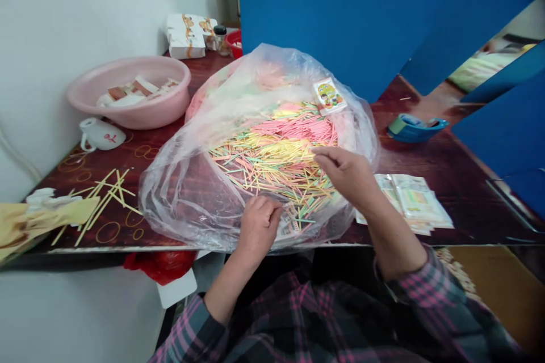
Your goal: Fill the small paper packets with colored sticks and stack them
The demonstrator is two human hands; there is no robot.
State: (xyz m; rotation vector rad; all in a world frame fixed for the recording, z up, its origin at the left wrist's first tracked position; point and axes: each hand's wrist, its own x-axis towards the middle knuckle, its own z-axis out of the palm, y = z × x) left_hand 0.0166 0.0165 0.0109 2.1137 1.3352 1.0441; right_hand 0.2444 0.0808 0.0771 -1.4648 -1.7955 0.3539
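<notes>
Sticks (pixel 272 153): many, loose, in bag (pixel 170 198). Packets (pixel 419 201): stacked, frame right. Right hand (pixel 351 178): pinched; left hand (pixel 259 224): curled; grip contents unclear.

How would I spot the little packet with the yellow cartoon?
Find the big clear plastic bag on the table. On its far right part, just beyond the pink sticks, lies the small white packet. Unlike the pale packets on the table, it lies alone, its yellow cartoon facing up.

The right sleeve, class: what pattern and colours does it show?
The right sleeve is plaid, grey with pink, seen best in the head view.
</notes>
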